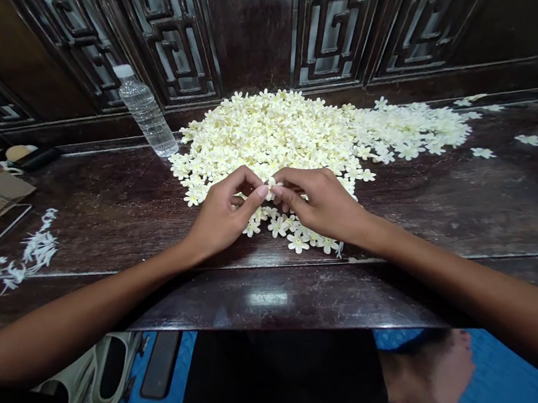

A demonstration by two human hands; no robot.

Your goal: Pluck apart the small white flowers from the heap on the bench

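1. Left hand (220, 216) and right hand (322, 203) curve in narrowly, fingertips meeting to pinch a small white blossom (270, 182) at the near edge of the heap.
2. Dark polished wooden bench (109, 218) runs beneath both hands, below a carved wooden panel (332, 29).
3. Heap of cream-white blossoms (279, 135) spreads under and ahead of the hands, against the panel.
4. Clear plastic water bottle (148, 113) sits just beside the heap's left edge.
5. Small pile of white shreds (34, 250) lies well left, apart from the heap.
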